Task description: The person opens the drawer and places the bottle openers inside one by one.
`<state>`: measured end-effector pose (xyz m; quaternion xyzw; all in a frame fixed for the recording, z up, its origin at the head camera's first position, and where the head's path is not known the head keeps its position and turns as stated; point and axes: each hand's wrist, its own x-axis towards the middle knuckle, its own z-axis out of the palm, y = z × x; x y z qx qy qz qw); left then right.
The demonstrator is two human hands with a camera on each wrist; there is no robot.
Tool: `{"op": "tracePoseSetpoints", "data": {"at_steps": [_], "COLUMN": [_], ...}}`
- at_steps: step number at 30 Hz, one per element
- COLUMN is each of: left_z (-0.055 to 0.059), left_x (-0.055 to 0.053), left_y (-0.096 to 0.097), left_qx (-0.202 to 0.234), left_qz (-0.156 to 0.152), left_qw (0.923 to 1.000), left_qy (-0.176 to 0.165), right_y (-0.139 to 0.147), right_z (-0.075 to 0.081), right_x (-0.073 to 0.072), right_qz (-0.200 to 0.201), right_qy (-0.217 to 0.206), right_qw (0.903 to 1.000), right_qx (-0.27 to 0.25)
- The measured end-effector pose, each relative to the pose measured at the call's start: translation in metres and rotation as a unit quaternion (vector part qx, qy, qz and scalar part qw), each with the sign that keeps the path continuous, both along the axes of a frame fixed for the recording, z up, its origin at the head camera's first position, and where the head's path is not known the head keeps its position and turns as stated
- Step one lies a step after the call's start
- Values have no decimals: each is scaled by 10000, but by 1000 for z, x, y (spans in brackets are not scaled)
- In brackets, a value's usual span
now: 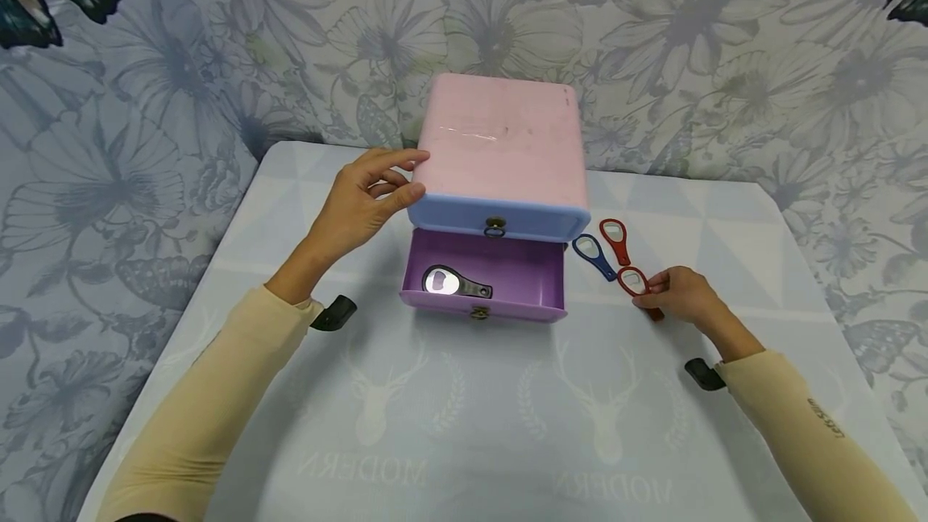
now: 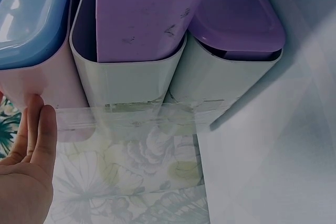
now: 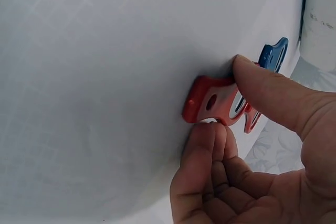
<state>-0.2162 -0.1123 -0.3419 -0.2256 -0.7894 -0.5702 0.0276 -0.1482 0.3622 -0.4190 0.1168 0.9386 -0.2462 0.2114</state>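
Observation:
A small drawer cabinet (image 1: 505, 143) stands on the table, pink on top with a blue front drawer. Below it, a purple drawer (image 1: 522, 272) is pulled out and holds a black bottle opener (image 1: 457, 283). My left hand (image 1: 373, 196) touches the cabinet's left side with its fingertips; in the left wrist view the fingers (image 2: 44, 135) look straight. Right of the cabinet, my right hand (image 1: 677, 294) pinches a red bottle opener (image 3: 210, 100) between thumb and fingers, at the table surface. Beside it lie another red bottle opener (image 1: 616, 240) and a blue bottle opener (image 1: 594, 256).
The white patterned table (image 1: 493, 425) stretches in front of the cabinet. A floral wall covering (image 1: 689, 63) rises close behind it. In the left wrist view, the purple drawer (image 2: 142, 19) and the lower purple drawer front (image 2: 236, 14) show at different depths.

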Motion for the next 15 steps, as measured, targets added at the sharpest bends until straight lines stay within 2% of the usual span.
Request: {"op": "tracePoseSetpoints", "data": {"at_steps": [15], "left_z": [2], "left_x": [2], "left_y": [1], "left_qx": [-64], "left_qz": [7], "left_qw": [10000], "left_qy": [21], "right_y": [1], "right_z": [2], "right_x": [5], "right_qz": [198], "right_qy": [237], "right_qw": [9995], "right_qx": [-9]}}
